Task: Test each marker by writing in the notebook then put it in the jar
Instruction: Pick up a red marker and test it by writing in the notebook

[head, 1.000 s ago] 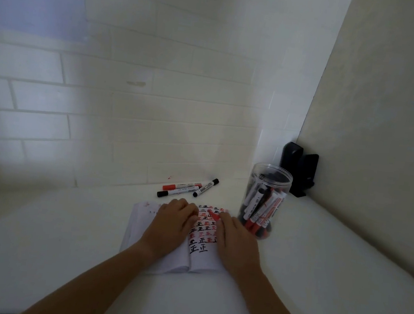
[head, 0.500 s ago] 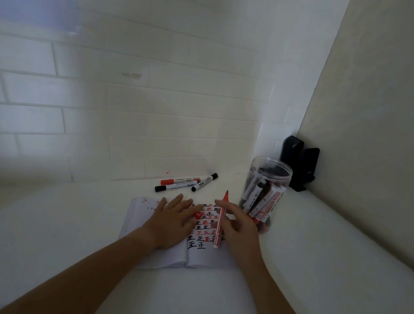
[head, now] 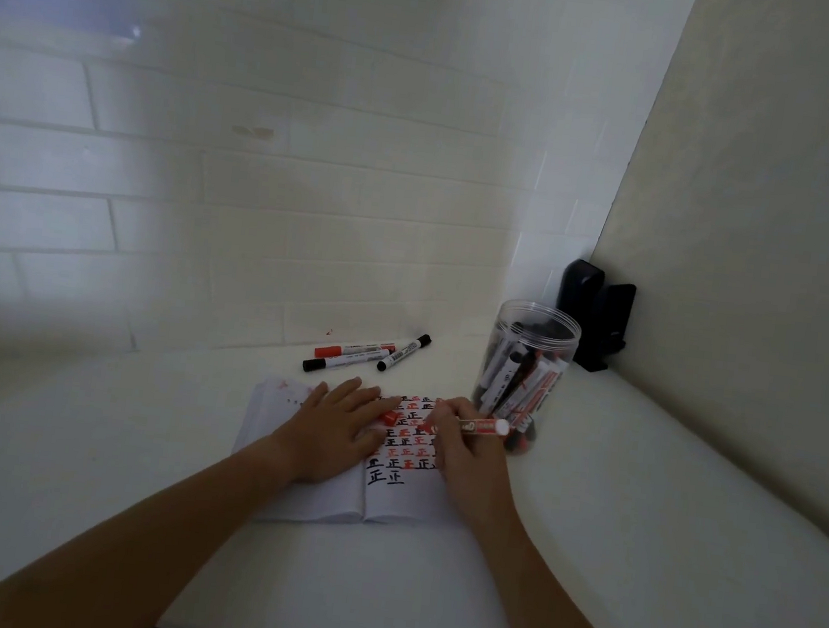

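- Marker [head: 479, 427], red, lies almost level in our right hand [head: 471, 457], fingers curled round it, its tip down at the notebook [head: 381, 496] page and its white end pointing toward the jar [head: 524, 373].
- Our left hand [head: 337, 429] rests flat on the left page, fingers straight; a red cap [head: 388, 417] shows at its fingertips.
- We see the clear jar just right of the notebook, holding many markers.
- Three markers [head: 366, 355] lie beyond the notebook, near the tiled wall [head: 258, 218].
- We see rows of red and black characters on the right page.
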`<state>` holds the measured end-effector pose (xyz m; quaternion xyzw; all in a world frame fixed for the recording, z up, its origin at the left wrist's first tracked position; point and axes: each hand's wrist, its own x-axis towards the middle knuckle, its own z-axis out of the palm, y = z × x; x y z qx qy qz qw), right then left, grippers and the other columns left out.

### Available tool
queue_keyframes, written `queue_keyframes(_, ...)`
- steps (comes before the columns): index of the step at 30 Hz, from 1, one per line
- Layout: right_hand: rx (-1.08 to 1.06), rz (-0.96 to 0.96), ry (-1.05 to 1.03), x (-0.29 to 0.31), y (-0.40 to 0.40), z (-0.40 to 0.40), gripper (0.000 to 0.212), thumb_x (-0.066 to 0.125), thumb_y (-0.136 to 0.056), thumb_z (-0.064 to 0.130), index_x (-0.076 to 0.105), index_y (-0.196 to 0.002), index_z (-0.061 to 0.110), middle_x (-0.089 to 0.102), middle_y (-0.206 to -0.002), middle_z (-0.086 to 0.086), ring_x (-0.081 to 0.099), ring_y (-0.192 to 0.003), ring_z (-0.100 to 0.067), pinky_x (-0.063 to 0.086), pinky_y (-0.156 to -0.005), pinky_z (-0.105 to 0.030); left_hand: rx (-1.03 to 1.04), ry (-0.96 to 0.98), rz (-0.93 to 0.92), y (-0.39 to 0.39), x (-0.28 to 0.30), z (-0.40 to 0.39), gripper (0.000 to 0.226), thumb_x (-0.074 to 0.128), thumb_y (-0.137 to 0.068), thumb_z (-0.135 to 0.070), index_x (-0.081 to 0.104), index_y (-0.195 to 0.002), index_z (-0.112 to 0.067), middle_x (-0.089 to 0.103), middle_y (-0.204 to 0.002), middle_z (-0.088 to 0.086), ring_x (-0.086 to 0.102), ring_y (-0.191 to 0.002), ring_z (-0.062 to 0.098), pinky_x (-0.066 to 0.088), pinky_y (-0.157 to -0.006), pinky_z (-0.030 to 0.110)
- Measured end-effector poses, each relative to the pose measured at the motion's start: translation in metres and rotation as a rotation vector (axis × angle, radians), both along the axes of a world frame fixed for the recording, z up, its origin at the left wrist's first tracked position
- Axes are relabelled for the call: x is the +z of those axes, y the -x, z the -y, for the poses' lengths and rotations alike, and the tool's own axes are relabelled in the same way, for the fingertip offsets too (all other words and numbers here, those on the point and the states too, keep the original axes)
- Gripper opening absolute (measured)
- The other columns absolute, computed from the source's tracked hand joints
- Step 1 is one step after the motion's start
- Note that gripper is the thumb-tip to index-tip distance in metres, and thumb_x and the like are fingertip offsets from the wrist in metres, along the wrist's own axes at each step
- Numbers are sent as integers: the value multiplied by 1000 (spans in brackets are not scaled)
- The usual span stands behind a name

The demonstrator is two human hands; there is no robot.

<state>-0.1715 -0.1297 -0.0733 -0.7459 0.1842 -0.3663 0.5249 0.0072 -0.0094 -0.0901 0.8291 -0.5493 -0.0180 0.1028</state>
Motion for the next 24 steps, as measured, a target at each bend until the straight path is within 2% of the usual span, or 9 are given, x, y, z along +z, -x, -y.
queue_keyframes(3, 31, 19, -77, 2, 3, 2, 11, 53, -104, 11, 61, -97, 15, 55, -57, -7, 48, -45, -17, 36, -43, -24, -22, -6, -12, -3, 0, -1, 76, 3, -82, -82, 4, -152, -52, 11, -165, -10, -2, -152, 12, -5, -122, 46)
queue_keyframes(6, 87, -11, -129, 6, 6, 2, 10, 56, -101, 8, 63, -100, 16, 63, -66, -8, 56, -49, -24, 39, -41, -23, -31, -8, -12, -4, 1, -2, 79, 6, -80, -82, 3, -152, -51, 10, -165, -11, -3, -152, 12, -5, -122, 45)
queue_keyframes(8, 76, -33, -127, 7, 6, 1, 7, 64, -98, 13, 63, -91, 13, 59, -60, -8, 52, -45, -21, 38, -41, -23, -35, -11, -14, -4, 1, -3, 77, 8, -81, -82, 2, -152, -51, 9, -165, -11, -4, -152, 12, -5, -122, 45)
queue_keyframes(11, -13, -60, -86, 3, 4, -1, 23, 74, -93, 20, 58, -84, 7, 56, -55, -6, 47, -41, -19, 40, -39, -24, -46, -26, 0, -5, 2, -3, 77, 8, -82, -83, 0, -151, -52, 7, -165, -11, -5, -152, 13, -5, -122, 46)
queue_keyframes(16, -94, -190, -35, -2, 5, -3, 26, 72, -90, 18, 53, -73, 13, 60, -54, -5, 51, -39, -16, 40, -40, -22, -54, -46, 17, -5, 4, -3, 79, 9, -81, -83, -1, -153, -50, 5, -166, -9, -6, -152, 15, -6, -121, 46)
queue_keyframes(24, -69, -234, 75, -4, 5, -5, 23, 71, -86, 10, 52, -78, 0, 60, -56, -13, 48, -36, -9, 38, -38, -21, -42, -34, 19, -6, 1, -2, 69, 22, -91, -75, 0, -153, -51, 6, -166, -10, -6, -152, 14, -6, -122, 46)
